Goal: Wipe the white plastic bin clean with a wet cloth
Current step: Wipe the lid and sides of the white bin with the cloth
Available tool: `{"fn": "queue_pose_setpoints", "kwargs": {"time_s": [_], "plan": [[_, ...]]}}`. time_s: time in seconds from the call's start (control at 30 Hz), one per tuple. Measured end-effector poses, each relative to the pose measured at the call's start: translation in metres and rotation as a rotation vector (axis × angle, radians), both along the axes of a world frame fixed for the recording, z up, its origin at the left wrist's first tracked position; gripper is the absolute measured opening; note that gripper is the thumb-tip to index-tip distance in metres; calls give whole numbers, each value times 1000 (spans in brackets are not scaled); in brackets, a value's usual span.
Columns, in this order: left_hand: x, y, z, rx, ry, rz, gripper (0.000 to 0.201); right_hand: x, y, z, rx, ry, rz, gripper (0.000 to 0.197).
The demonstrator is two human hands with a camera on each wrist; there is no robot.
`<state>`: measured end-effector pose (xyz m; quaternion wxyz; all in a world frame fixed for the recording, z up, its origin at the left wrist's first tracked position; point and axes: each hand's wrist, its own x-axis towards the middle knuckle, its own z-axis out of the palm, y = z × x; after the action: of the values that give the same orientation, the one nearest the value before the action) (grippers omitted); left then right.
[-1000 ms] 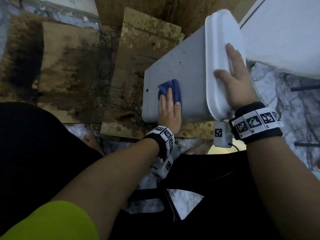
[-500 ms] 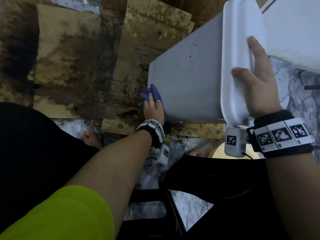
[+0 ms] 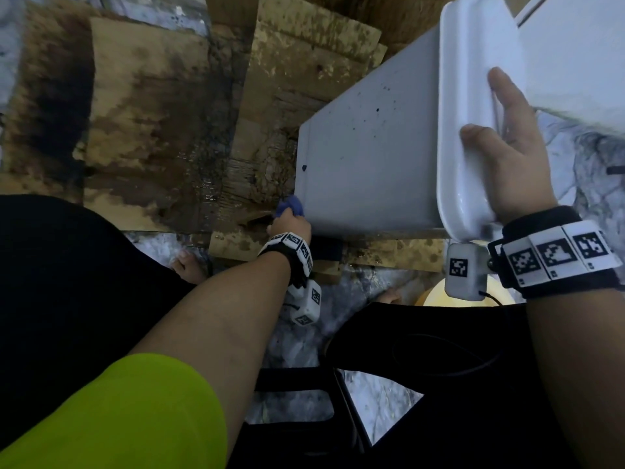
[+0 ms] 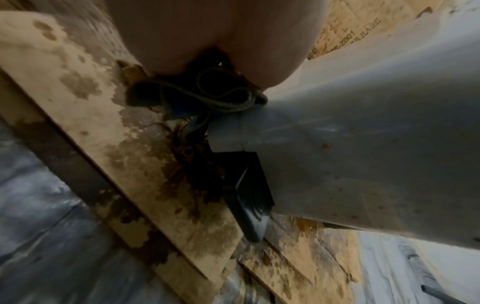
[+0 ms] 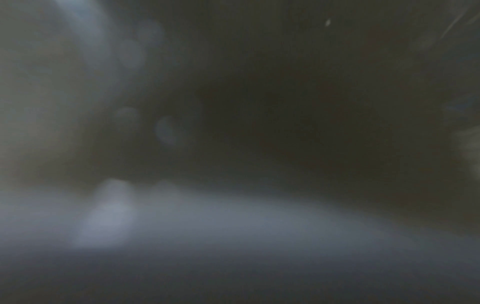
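The white plastic bin leans tilted on wet boards, with dark specks on its side. My right hand lies on the bin's lid, fingers straight and thumb spread across its face. At the bin's lower left corner my left hand grips the bunched blue cloth. The left wrist view shows the cloth pressed against the corner of the bin, above a black pedal. The right wrist view is dark and blurred.
Stained, wet cardboard sheets cover the floor to the left and under the bin. A white appliance stands at the upper right. My bare feet are on the marble floor. A yellow round object sits below my right wrist.
My left hand has slid the cloth down the bin's side, from its middle to the lower left corner. My right hand has stayed on the lid.
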<state>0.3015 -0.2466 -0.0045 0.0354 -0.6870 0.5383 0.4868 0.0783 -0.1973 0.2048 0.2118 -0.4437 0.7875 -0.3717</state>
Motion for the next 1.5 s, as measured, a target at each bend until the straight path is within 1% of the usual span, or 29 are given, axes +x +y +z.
{"fn": "queue_pose_setpoints", "kwargs": {"time_s": [0.07, 0.13, 0.17, 0.23, 0.3, 0.37, 0.43, 0.47, 0.53, 0.57, 0.63, 0.7, 0.77, 0.87, 0.97, 1.03, 1.1, 1.27, 1.5], "plan": [[2, -3, 6, 27, 4, 78, 38, 2, 0, 3, 11, 27, -1, 62], [1, -9, 16, 28, -8, 231, 46, 5, 0, 5, 28, 47, -11, 62], [-1, -13, 23, -7, 13, 303, 46, 6, 0, 6, 33, 59, -17, 62], [-9, -24, 44, -109, 134, 408, 43, 9, 1, 8, 38, 77, -20, 62], [-22, -36, 69, -190, 357, 466, 37, 11, 0, 9, 39, 93, -16, 62], [-39, -46, 96, -229, 601, 456, 41, 12, -1, 9, 45, 101, -20, 61], [-53, -48, 124, -273, 806, 403, 46, 13, -1, 8, 48, 109, -25, 61], [-59, -48, 135, -301, 873, 362, 48, 13, -1, 7, 43, 118, -21, 61], [-71, -49, 159, -349, 955, 270, 51, 12, -3, 6, 32, 133, -11, 63], [-77, -48, 168, -346, 989, 225, 52, 11, -3, 5, 29, 137, -9, 63], [-86, -46, 177, -283, 1049, 136, 53, 11, -4, 5, 26, 150, 0, 63], [-91, -40, 175, -231, 1043, 10, 53, 11, -4, 4, 27, 163, 4, 64], [-93, -34, 170, -231, 998, -82, 49, 11, -3, 3, 33, 165, 1, 65], [-97, -30, 163, -229, 918, -137, 50, 11, -3, 4, 37, 150, -2, 64], [-99, -30, 147, -283, 863, -189, 52, 11, -2, 6, 45, 158, -5, 63], [-98, -30, 135, -321, 860, -178, 53, 10, -1, 6, 48, 162, -4, 64], [-97, -33, 123, -320, 831, -143, 54, 9, 0, 6, 45, 138, -5, 64], [-86, -43, 93, -231, 720, -92, 54, 10, 1, 9, 64, 86, -20, 61], [-76, -64, 47, -100, 595, 66, 55, 6, 0, 5, 60, 70, -1, 61]]}}
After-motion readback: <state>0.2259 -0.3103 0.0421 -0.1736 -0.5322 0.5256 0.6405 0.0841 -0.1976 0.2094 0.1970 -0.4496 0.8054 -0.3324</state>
